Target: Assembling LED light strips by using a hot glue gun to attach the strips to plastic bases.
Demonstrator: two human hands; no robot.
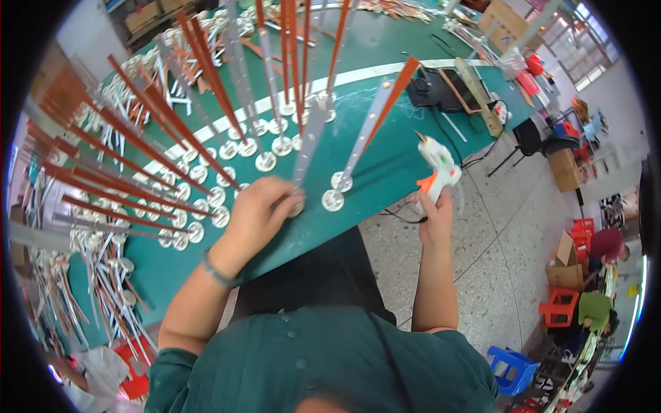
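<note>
My right hand [436,215] grips a white hot glue gun [438,160] with an orange trigger, held over the table's near right edge, its metal tip pointing up and to the left. My left hand [253,217] is closed at the foot of a clear upright strip [308,148], thumb and fingers on its round white base [296,204]. The fingers partly hide that base. Just right of it, two more round bases [333,200] carry a clear strip and a brown strip [391,100]. Many similar bases with brown strips [172,117] stand to the left and beyond.
The green table [289,242] curves around me. Bundles of white and brown strips [113,282] lie at its left and far sides. Beyond the glue gun are a black device [430,93], a phone-like framed panel [460,91] and cables. Blue [511,370] and red stools [559,307] stand on the floor.
</note>
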